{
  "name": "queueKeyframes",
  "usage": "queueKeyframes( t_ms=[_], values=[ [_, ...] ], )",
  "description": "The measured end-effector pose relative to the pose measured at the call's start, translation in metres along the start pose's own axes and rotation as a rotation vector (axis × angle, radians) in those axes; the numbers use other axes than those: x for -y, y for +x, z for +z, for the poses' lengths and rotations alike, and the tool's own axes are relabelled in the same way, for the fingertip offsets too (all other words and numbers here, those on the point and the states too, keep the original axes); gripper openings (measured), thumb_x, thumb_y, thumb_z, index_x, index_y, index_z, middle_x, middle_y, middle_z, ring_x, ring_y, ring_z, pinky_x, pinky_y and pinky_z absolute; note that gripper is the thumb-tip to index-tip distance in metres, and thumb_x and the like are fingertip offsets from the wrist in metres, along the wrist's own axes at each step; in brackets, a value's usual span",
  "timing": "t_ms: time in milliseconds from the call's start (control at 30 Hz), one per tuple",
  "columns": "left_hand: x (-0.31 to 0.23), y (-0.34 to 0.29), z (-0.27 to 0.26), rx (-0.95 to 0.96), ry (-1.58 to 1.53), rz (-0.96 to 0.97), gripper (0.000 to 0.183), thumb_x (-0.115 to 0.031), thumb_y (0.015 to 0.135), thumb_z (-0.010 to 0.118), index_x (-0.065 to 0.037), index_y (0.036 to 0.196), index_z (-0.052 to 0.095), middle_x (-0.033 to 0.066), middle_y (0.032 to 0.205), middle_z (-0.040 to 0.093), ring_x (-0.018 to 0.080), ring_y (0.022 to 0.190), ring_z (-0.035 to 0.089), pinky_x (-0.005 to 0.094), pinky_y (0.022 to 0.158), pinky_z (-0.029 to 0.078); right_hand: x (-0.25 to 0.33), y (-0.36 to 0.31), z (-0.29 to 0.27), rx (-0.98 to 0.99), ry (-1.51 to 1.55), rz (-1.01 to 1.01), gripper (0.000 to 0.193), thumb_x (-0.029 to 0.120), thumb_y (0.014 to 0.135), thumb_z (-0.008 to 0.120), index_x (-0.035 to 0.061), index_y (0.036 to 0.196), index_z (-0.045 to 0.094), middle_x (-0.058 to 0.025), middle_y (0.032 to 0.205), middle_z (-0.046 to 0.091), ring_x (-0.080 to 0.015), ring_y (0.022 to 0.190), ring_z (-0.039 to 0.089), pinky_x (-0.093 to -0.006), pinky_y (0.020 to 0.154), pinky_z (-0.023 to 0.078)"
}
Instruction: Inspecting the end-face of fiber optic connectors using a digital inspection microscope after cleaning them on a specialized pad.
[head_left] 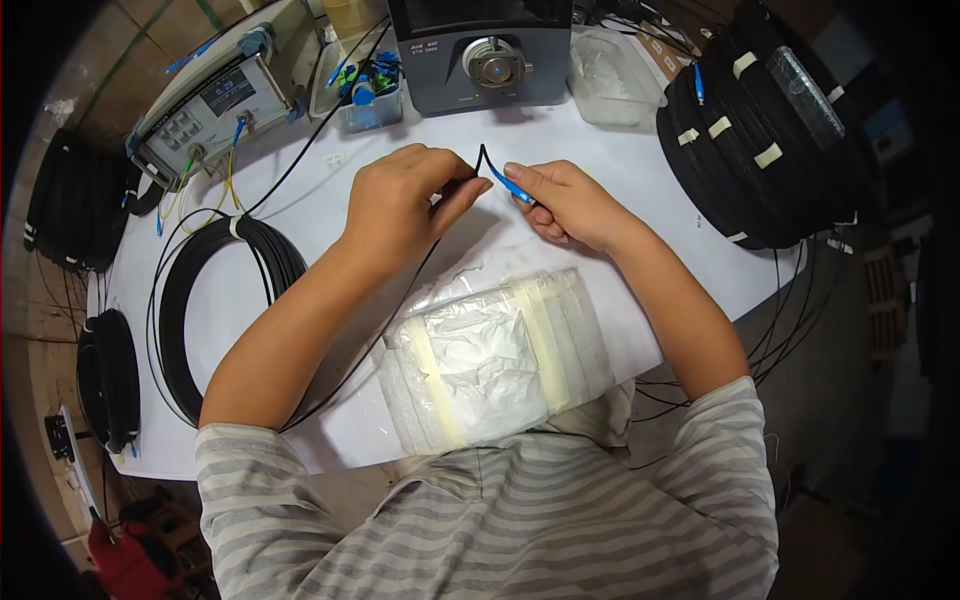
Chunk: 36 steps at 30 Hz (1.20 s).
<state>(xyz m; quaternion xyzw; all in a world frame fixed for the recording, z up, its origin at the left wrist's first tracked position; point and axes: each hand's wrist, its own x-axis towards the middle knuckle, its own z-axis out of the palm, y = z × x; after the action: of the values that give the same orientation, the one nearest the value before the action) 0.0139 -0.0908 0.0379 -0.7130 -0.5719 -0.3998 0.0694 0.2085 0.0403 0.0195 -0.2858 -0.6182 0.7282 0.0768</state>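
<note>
1. Hands are meeting over the middle of the white bench (300, 200), just in front of a grey machine (480, 55).
2. Left hand (405, 195) is pinching a thin black cable (483, 160) between thumb and fingers; the cable is bending up in a sharp peak between the two hands.
3. Right hand (565, 200) is pinching the blue connector (512, 187) at the cable's end, fingertips pressed together on it.
4. Cable is trailing down under the left forearm toward a black coil (200, 290) lying on the bench's left part.
5. Taped plastic pad (495, 355) is lying near the bench's front edge, below both hands.
6. Meter (215, 105) is sitting at far left; large cable bundle (760, 140) is resting at right.
</note>
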Motion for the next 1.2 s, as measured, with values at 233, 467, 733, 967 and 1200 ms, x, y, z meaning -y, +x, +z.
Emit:
queueKeyframes(
  t_ms=[233, 467, 733, 967, 1200],
  values=[
    [-0.003, 0.001, -0.002, 0.031, 0.035, 0.023, 0.017, -0.014, 0.084, 0.084, -0.003, 0.082, 0.070, 0.0087, 0.075, 0.069, 0.0220, 0.065, 0.068, 0.0328, 0.057, 0.053, 0.000, -0.001, -0.001, 0.038, 0.011, 0.030, 0.046, 0.047, 0.104, 0.058, 0.0081, 0.079, 0.056, 0.0050, 0.057, 0.044, -0.0044, 0.045, 0.038, -0.0220, 0.041, 0.029],
    [-0.003, 0.002, -0.002, 0.151, -0.206, -0.279, 0.018, -0.018, 0.092, 0.078, -0.001, 0.092, 0.072, 0.0056, 0.077, 0.070, 0.0132, 0.068, 0.065, 0.0279, 0.061, 0.051, -0.004, 0.002, -0.006, -0.078, 0.202, -0.144, 0.053, 0.055, 0.106, 0.048, 0.0062, 0.091, 0.062, -0.0011, 0.066, 0.055, -0.0112, 0.053, 0.054, -0.0255, 0.048, 0.044],
    [0.014, -0.002, 0.005, 0.448, -0.840, -0.655, 0.030, -0.027, 0.102, 0.067, 0.002, 0.103, 0.074, 0.0009, 0.079, 0.069, 0.0075, 0.072, 0.060, 0.0258, 0.068, 0.050, -0.002, 0.005, -0.026, 0.027, 0.424, -0.431, 0.056, 0.043, 0.108, 0.050, -0.0044, 0.138, 0.054, -0.0091, 0.100, 0.070, -0.0188, 0.088, 0.069, -0.0324, 0.081, 0.057],
    [0.012, -0.003, 0.010, 0.622, -1.110, -0.703, 0.031, -0.029, 0.105, 0.060, -0.001, 0.110, 0.072, 0.0020, 0.082, 0.070, 0.0100, 0.076, 0.062, 0.0249, 0.073, 0.048, -0.003, 0.006, -0.009, -0.066, 0.065, -0.359, 0.031, 0.024, 0.103, 0.065, -0.0037, 0.115, 0.070, -0.0069, 0.093, 0.069, -0.0154, 0.084, 0.067, -0.0314, 0.079, 0.058],
    [0.014, -0.002, 0.004, 0.691, -1.384, -0.871, 0.030, -0.026, 0.103, 0.060, 0.001, 0.114, 0.067, 0.0058, 0.083, 0.067, 0.0160, 0.078, 0.063, 0.0296, 0.078, 0.051, -0.007, 0.010, -0.014, -0.048, 0.196, -0.349, 0.032, 0.025, 0.105, 0.062, -0.0005, 0.124, 0.065, -0.0045, 0.097, 0.066, -0.0131, 0.083, 0.065, -0.0315, 0.079, 0.058]
  ],
)
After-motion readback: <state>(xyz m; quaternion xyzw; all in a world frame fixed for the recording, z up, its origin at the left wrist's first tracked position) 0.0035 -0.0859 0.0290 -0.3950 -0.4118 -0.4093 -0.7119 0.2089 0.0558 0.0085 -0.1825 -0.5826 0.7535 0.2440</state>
